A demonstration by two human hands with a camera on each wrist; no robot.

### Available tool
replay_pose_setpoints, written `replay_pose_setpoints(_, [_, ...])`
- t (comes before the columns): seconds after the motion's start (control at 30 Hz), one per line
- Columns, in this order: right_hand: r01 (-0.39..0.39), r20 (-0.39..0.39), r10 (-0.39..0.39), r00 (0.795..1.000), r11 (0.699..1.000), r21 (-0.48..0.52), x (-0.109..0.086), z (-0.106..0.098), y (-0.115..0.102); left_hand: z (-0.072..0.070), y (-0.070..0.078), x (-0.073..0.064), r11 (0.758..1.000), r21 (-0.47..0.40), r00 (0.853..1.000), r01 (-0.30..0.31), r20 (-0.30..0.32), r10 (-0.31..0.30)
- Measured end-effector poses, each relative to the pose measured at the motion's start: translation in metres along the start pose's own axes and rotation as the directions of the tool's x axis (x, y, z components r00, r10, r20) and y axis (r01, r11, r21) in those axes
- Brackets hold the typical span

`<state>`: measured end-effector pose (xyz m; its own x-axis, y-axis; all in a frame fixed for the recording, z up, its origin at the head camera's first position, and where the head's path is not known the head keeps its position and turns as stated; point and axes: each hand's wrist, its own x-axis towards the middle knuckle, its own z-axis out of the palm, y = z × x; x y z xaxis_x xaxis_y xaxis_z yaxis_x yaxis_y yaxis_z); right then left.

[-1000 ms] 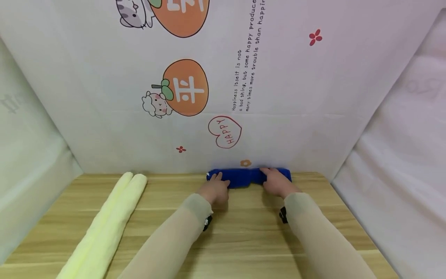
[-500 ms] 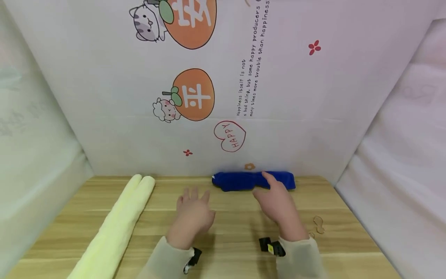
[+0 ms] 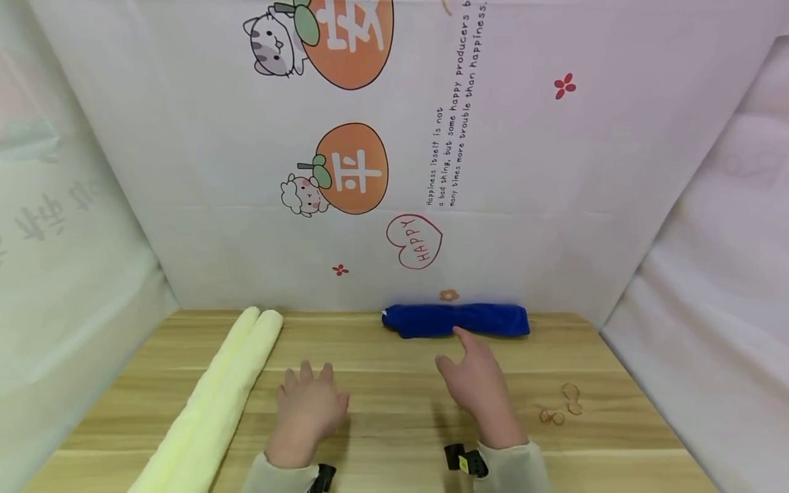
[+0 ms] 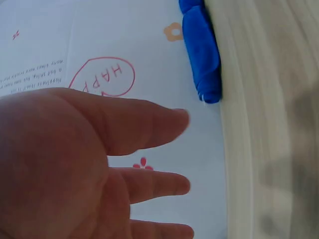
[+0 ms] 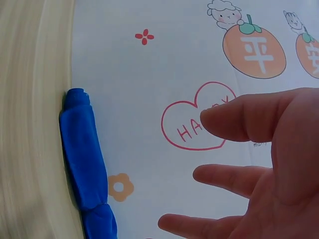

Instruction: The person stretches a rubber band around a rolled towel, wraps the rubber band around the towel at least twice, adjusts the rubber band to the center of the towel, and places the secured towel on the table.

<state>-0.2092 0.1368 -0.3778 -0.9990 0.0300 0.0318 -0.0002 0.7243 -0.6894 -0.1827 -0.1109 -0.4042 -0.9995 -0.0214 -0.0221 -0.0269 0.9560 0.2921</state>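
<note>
A rolled blue towel [image 3: 425, 320] lies along the back edge of the table against the white backdrop, a slight pinch near its middle. My right hand [image 3: 477, 380] hovers in front of it, fingers extended and holding nothing; the index fingertip reaches up to its lower edge in the head view. Farther left and nearer to me, my left hand [image 3: 308, 407] hangs over the wood with fingers spread and nothing in its grasp. Both wrist views show straight, parted fingers, with the blue towel [image 4: 202, 50] well apart from the left thumb.
To the left, a pale yellow towel [image 3: 212, 404] in a long double roll runs from front to back. Thin brownish loops, like rubber bands [image 3: 572, 390], lie on the wooden table [image 3: 394, 424] at right. White fabric walls [image 3: 709, 287] enclose the sides.
Both hands have come off the blue towel and drawn back toward me, the left one farther and leftward. The towel stays at the back edge. The loops at right have come into sight.
</note>
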Motion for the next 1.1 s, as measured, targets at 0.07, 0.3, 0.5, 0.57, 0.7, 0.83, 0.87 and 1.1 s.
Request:
replay_pose_setpoints(0.07, [0.002,0.0,-0.002,1.0,1.0,-0.017,0.0,0.0,-0.001,-0.001,-0.004,0.003,1.0,0.002,1.0,0.011,0.003,-0.011])
replay_pose_setpoints(0.3, [-0.023,0.037,0.026,0.999,0.996,-0.086,0.001,0.008,0.002,-0.009,-0.025,0.013,1.0,0.019,1.0,0.018,0.008,-0.018])
replay_pose_setpoints(0.5, [-0.03,0.063,0.036,0.997,0.995,-0.093,0.001,0.006,0.005,-0.015,-0.058,0.024,0.994,-0.055,0.996,0.093,0.014,-0.092])
replay_pose_setpoints(0.57, [-0.03,0.072,0.037,0.997,0.995,-0.093,0.001,0.005,0.005,-0.016,-0.068,0.027,0.99,-0.076,0.993,0.116,0.013,-0.116])
replay_pose_setpoints(0.7, [-0.022,0.086,0.03,0.996,0.995,-0.093,0.001,0.002,0.004,-0.019,-0.084,0.03,0.983,-0.102,0.988,0.156,0.0,-0.157])
replay_pose_setpoints(0.83, [-0.015,0.096,0.023,0.995,0.996,-0.087,0.0,0.0,0.004,-0.023,-0.095,0.03,0.972,-0.129,0.98,0.198,-0.008,-0.201])
replay_pose_setpoints(0.87, [-0.014,0.097,0.023,0.995,0.996,-0.088,0.0,0.0,0.004,-0.023,-0.097,0.029,0.969,-0.138,0.978,0.205,-0.007,-0.208])
replay_pose_setpoints(1.1, [-0.016,0.105,0.025,0.994,0.996,-0.086,0.001,0.0,0.003,-0.016,-0.101,0.031,0.984,-0.141,0.993,0.105,-0.038,-0.111])
